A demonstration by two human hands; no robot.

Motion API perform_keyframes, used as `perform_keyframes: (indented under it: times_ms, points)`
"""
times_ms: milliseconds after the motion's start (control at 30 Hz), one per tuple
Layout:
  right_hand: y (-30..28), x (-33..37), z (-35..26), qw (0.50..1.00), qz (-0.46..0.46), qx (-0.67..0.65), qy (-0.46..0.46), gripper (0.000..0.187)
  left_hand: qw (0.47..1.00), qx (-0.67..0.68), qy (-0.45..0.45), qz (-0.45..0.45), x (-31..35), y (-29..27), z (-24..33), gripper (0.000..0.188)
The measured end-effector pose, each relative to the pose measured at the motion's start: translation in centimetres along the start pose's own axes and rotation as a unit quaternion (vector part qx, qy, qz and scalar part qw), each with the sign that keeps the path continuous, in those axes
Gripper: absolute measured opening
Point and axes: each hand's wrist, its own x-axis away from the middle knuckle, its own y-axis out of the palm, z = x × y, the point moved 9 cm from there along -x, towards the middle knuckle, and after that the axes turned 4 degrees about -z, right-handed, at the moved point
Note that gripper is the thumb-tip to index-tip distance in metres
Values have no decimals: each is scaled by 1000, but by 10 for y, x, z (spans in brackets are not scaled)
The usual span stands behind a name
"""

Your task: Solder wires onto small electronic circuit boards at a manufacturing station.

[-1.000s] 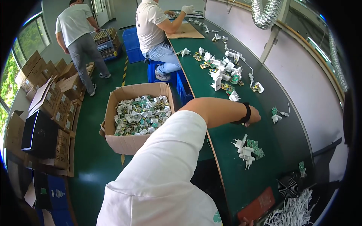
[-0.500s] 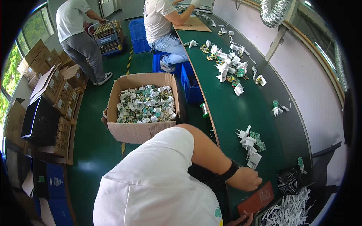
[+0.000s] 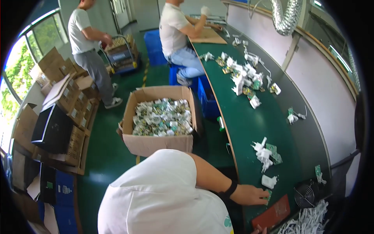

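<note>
My left hand (image 3: pixel 254 195), with a black band at the wrist, reaches over the green bench and is closed. A small green circuit board (image 3: pixel 269 195) sticks out at its fingertips. Just beyond lies a white charger housing (image 3: pixel 269 181), and past that a cluster of white plug housings (image 3: pixel 264 156) beside larger green circuit boards (image 3: pixel 274 153). Only some fingertips of my right hand (image 3: pixel 260 231) show at the lower edge, by the near end of a red rectangular slab (image 3: pixel 272 213); its grip is cut off from view.
A black round fan (image 3: pixel 304 195) and a heap of white strips (image 3: pixel 307 221) border the slab. More chargers (image 3: pixel 244 76) lie farther up the bench. An open carton (image 3: pixel 159 145) of circuit parts stands left. One person sits at the bench; another stands by a trolley (image 3: pixel 124 58).
My left hand has moved away from the charger housing, and a green circuit board now shows at its fingertips. The view has shifted. The standing person has turned at the trolley.
</note>
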Motion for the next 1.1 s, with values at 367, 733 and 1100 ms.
perform_keyframes:
  times_ms: [367, 733, 1100]
  points:
    - [-2, 4, 1, 999, 3, 15, -41, 25, 999, 25, 30, 14, 1, 4, 7, 15]
    - [9, 7, 4, 999, 11, 40, -18, 26, 994, -28, 43, 97, 14, -7, 3, 13]
    - [2, 9, 28, 985, -6, 160, 65, 18, 995, 90, 14, -28, -4, 15, -9, 22]
